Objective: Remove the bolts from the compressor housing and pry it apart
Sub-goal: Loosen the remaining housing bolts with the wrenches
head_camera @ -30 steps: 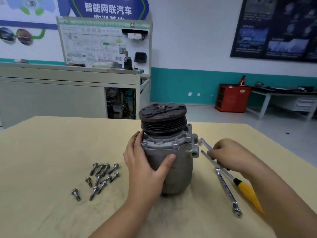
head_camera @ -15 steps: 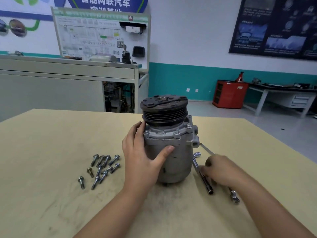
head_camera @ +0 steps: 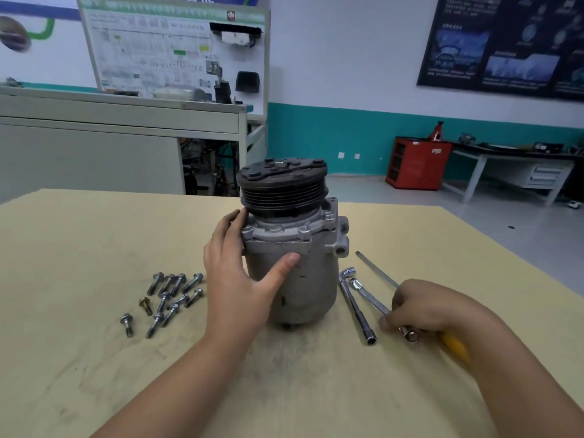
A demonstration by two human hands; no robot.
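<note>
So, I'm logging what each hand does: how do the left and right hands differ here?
The left hand is raised, gripping the upright compressor, thumb on its front; the right hand lies low on the table, fingers curled over the screwdriver and a wrench. Left steadies one big part; right covers slim tools. Both are bare.

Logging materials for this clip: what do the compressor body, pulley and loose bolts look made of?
Compressor body: likely cast aluminium, matte grey and grainy. Pulley: probably steel, dull black, grooved rim. Loose bolts: plated steel by the look, bright silvery shine.
</note>
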